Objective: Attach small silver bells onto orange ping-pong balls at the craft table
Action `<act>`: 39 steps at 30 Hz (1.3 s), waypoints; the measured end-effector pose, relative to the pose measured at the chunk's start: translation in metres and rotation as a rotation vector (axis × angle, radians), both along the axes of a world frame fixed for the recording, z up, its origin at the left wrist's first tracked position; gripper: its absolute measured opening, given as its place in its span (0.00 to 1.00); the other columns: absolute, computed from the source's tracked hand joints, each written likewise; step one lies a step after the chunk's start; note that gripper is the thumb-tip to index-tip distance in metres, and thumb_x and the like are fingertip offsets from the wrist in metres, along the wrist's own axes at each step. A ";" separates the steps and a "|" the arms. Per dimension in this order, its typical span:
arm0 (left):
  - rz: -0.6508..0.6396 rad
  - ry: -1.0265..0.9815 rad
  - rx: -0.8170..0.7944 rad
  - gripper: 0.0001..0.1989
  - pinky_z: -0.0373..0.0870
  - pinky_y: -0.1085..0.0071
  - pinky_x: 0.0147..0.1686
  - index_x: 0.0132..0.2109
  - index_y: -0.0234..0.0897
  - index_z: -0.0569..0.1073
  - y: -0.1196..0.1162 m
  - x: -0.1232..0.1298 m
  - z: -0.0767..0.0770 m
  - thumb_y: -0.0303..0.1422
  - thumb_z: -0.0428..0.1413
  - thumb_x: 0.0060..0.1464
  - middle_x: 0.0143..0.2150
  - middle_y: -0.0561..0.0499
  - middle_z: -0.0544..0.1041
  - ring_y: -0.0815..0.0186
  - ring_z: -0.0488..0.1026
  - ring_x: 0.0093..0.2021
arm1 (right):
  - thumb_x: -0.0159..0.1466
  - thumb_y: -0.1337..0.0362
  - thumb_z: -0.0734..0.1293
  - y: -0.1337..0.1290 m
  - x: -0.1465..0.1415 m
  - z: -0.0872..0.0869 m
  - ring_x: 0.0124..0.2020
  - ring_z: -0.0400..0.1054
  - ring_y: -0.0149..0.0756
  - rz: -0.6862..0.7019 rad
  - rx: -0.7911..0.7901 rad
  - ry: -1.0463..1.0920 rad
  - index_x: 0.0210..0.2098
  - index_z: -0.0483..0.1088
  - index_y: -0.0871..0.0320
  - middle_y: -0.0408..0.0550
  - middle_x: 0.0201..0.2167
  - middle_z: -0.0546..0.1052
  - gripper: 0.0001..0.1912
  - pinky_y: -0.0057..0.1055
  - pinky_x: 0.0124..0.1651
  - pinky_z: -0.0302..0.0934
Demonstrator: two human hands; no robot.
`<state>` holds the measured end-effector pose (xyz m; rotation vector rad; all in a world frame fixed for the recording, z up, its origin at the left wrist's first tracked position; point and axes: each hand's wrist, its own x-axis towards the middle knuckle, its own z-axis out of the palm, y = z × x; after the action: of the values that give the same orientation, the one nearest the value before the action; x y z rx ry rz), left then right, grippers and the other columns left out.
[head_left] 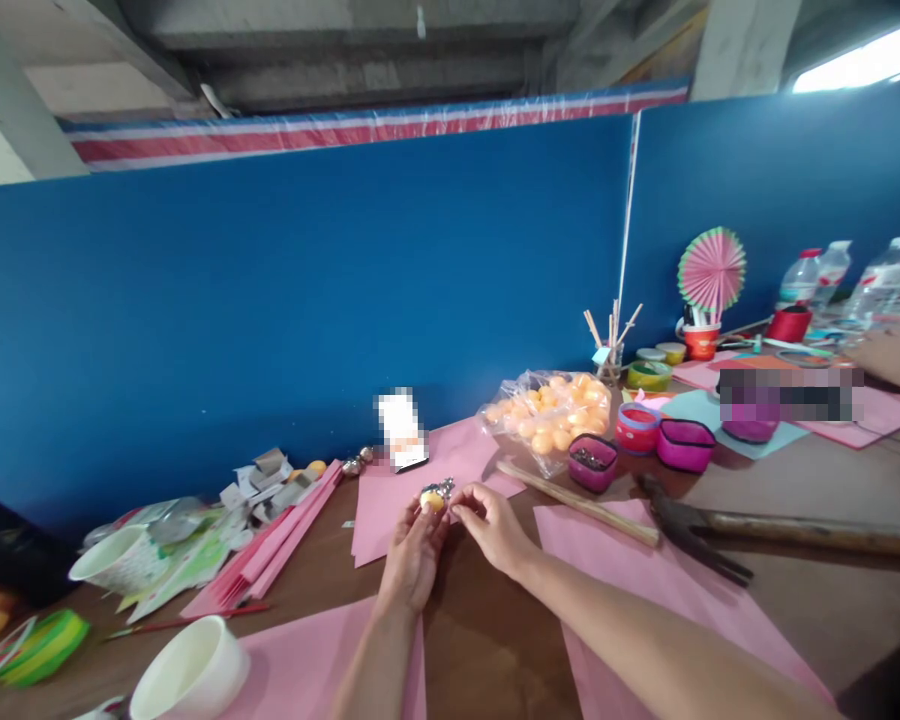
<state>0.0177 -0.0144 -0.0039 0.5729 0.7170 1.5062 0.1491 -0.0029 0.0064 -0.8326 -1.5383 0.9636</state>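
Note:
My left hand (pixel 414 550) is closed around a small yellow-orange ball (pixel 433 500) and keeps it up over the pink paper. Dark, shiny, silvery bits (pixel 444 485) cover the ball's far side; their kind is too small to tell. Beside the ball, my right hand (pixel 489 522) pinches thumb and forefinger together at its right edge. Whatever lies between those fingertips is hidden or too small to name. Just beyond both hands lies a pink paper sheet (pixel 465 450), with a phone (pixel 403 430) propped on it against the blue partition.
Right of my hands are a wooden stick (pixel 581 505), a hammer (pixel 802 530), a magenta bowl of small dark pieces (pixel 592 462) and a bag of orange balls (pixel 551 410). Folded pink paper (pixel 270 550) and a white bowl (pixel 190 670) lie left. Another person's hand (pixel 889 355) is far right.

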 end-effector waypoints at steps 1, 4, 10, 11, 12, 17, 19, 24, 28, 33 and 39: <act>0.004 0.005 0.000 0.12 0.67 0.71 0.42 0.41 0.36 0.69 0.000 0.000 -0.001 0.26 0.56 0.45 0.39 0.47 0.74 0.67 0.71 0.40 | 0.56 0.66 0.59 0.001 0.000 -0.001 0.31 0.66 0.31 0.006 -0.008 0.007 0.31 0.66 0.57 0.43 0.29 0.71 0.05 0.28 0.36 0.60; 0.003 0.016 0.010 0.12 0.67 0.71 0.42 0.40 0.35 0.69 0.000 0.000 -0.001 0.26 0.56 0.45 0.39 0.48 0.74 0.68 0.71 0.39 | 0.56 0.65 0.60 0.002 0.000 -0.003 0.30 0.66 0.32 0.028 -0.056 0.008 0.32 0.67 0.57 0.43 0.28 0.72 0.06 0.28 0.34 0.60; -0.033 0.046 0.058 0.22 0.66 0.71 0.44 0.50 0.40 0.65 -0.005 0.003 0.005 0.26 0.56 0.45 0.43 0.48 0.73 0.68 0.71 0.41 | 0.57 0.60 0.59 0.004 0.002 -0.004 0.28 0.64 0.32 -0.015 -0.070 -0.028 0.30 0.66 0.57 0.43 0.27 0.71 0.08 0.27 0.32 0.59; -0.038 0.049 0.056 0.22 0.65 0.72 0.45 0.50 0.38 0.65 -0.006 0.004 0.006 0.26 0.56 0.45 0.43 0.48 0.73 0.68 0.71 0.42 | 0.57 0.60 0.59 0.004 0.002 -0.003 0.29 0.64 0.32 -0.021 -0.063 -0.034 0.30 0.66 0.58 0.44 0.27 0.71 0.09 0.28 0.33 0.59; -0.037 0.046 0.056 0.22 0.64 0.72 0.46 0.50 0.37 0.65 -0.006 0.004 0.006 0.26 0.57 0.45 0.43 0.47 0.73 0.68 0.71 0.42 | 0.57 0.59 0.59 0.004 0.002 -0.003 0.30 0.64 0.32 -0.026 -0.058 -0.040 0.30 0.66 0.58 0.44 0.28 0.71 0.09 0.28 0.34 0.59; -0.043 0.009 0.034 0.22 0.64 0.71 0.46 0.50 0.36 0.66 -0.005 0.004 0.005 0.27 0.57 0.45 0.41 0.46 0.74 0.68 0.71 0.41 | 0.58 0.57 0.59 0.002 0.002 0.000 0.27 0.62 0.31 -0.006 -0.069 -0.050 0.29 0.65 0.58 0.43 0.26 0.69 0.10 0.27 0.32 0.58; -0.033 0.004 0.029 0.22 0.65 0.71 0.45 0.50 0.36 0.66 -0.004 0.003 0.003 0.27 0.57 0.45 0.40 0.47 0.75 0.68 0.72 0.40 | 0.58 0.56 0.59 0.001 0.002 0.001 0.27 0.62 0.31 0.003 -0.070 -0.043 0.29 0.65 0.58 0.43 0.25 0.69 0.11 0.27 0.31 0.57; -0.018 0.024 0.033 0.22 0.64 0.71 0.45 0.49 0.36 0.66 -0.004 0.003 0.002 0.28 0.57 0.45 0.39 0.47 0.75 0.69 0.72 0.40 | 0.57 0.57 0.59 0.000 0.002 0.002 0.28 0.63 0.32 -0.020 -0.052 -0.057 0.29 0.65 0.58 0.43 0.25 0.70 0.11 0.27 0.33 0.57; -0.036 0.026 0.049 0.22 0.63 0.68 0.47 0.49 0.37 0.66 -0.005 0.004 0.003 0.27 0.57 0.44 0.40 0.47 0.75 0.67 0.71 0.41 | 0.57 0.58 0.60 0.001 0.002 0.002 0.29 0.63 0.31 -0.012 -0.050 -0.062 0.28 0.65 0.58 0.42 0.26 0.70 0.10 0.27 0.35 0.58; -0.017 0.038 0.056 0.21 0.63 0.69 0.46 0.48 0.37 0.66 -0.003 0.004 0.003 0.27 0.57 0.45 0.40 0.48 0.74 0.68 0.71 0.41 | 0.56 0.57 0.60 0.000 0.002 0.002 0.31 0.64 0.32 0.011 -0.088 -0.032 0.29 0.66 0.58 0.43 0.27 0.71 0.10 0.27 0.35 0.57; -0.007 0.052 0.038 0.17 0.63 0.69 0.45 0.45 0.37 0.69 -0.004 0.004 0.004 0.29 0.58 0.44 0.39 0.48 0.75 0.67 0.71 0.40 | 0.56 0.57 0.60 0.002 0.001 -0.002 0.29 0.63 0.30 0.031 -0.126 0.014 0.29 0.66 0.58 0.42 0.27 0.71 0.11 0.26 0.34 0.57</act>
<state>0.0219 -0.0188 0.0000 0.6445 0.7274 1.5056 0.1503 -0.0013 0.0043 -0.8904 -1.4944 1.0957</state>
